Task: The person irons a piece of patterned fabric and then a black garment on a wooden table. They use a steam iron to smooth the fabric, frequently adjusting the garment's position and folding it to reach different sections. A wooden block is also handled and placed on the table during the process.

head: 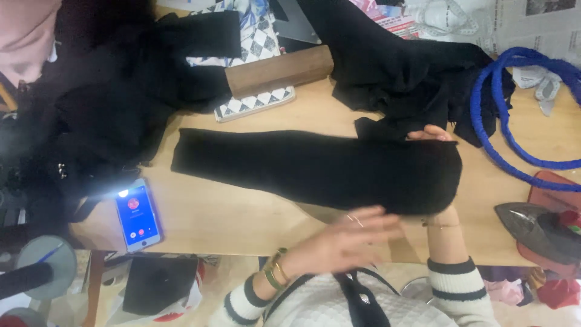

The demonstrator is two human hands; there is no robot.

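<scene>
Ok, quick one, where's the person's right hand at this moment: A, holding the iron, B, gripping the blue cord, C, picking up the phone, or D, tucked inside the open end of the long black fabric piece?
D: the right hand is hidden inside the black fabric piece, forearm entering from below and only fingertips peeking out at its far edge.

I'm at a tailoring workshop bench: a wooden table (242,224) strewn with black fabric (315,166), a measuring tape (448,18) at one o'clock, a clothes iron (535,227) at three o'clock, blue cord (502,121) at two o'clock.
</scene>
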